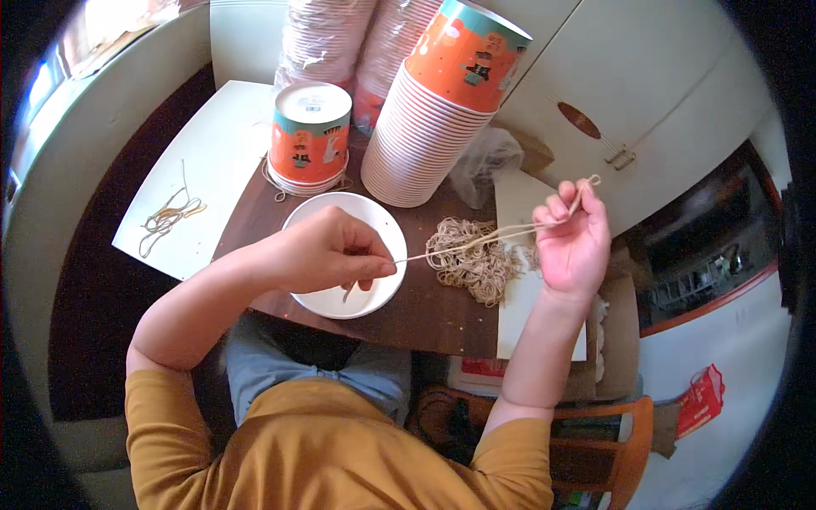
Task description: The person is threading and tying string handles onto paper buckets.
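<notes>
A thin beige string stretches between my two hands above the table. My left hand is closed, pinching one end of it between thumb and fingertips, over a white round tub. Raised at the right, my right hand has its fingers curled round the doubled string, and a small loop sticks up past the fingertips. Beneath the stretched string lies a tangled heap of the same beige string. Part of the tub is hidden behind my left hand and wrist.
A tall leaning stack of orange-and-green paper tubs stands behind the white tub. A shorter stack has string round its base. Plastic-wrapped stacks stand farther back. Loose strings lie on the white board at left. A wooden chair is at lower right.
</notes>
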Tool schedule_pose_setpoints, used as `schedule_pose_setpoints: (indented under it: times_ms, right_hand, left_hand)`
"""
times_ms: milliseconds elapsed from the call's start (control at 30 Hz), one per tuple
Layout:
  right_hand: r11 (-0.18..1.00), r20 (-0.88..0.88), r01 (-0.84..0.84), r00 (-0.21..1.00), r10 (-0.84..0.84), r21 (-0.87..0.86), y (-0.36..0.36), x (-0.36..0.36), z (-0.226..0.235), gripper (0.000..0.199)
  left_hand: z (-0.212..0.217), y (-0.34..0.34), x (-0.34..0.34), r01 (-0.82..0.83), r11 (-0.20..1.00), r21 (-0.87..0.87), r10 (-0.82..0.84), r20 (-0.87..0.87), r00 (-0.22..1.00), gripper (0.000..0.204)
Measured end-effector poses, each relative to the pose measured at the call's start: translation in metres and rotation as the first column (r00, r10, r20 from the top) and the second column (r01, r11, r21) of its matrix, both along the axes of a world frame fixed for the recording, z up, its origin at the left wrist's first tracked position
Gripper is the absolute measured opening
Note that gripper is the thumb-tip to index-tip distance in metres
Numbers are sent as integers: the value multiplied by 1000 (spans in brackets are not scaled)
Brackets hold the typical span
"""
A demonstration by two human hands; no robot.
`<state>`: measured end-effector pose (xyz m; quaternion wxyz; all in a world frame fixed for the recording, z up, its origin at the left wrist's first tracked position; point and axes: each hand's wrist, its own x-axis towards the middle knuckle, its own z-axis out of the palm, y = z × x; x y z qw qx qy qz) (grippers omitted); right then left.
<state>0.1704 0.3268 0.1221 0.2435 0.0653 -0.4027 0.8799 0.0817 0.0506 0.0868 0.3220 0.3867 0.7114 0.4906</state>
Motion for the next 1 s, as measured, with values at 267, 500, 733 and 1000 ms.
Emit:
schedule_pose_setpoints:
  times_ms: [267, 500, 733, 1000]
  right_hand:
    - [911, 174, 82, 971, -164, 403, 15, 26, -34, 6]
    - [251, -18, 59, 986, -163, 966, -86, 26, -35, 76]
    - [483, 302, -263, 953, -3, 835, -119, 12, -70, 36]
    - [203, -19, 42, 993, -115, 978, -127, 9, -72, 31]
  left_hand:
    - [3, -39, 10, -53, 996, -77, 61, 102, 993, 24]
    - [3, -22, 14, 26, 998, -55, -25, 13, 1000, 28]
    - [-7, -22, 6, -2, 1000, -10, 6, 402, 916, 29]
    - [-25, -34, 5, -62, 996, 61, 34, 385, 922, 27]
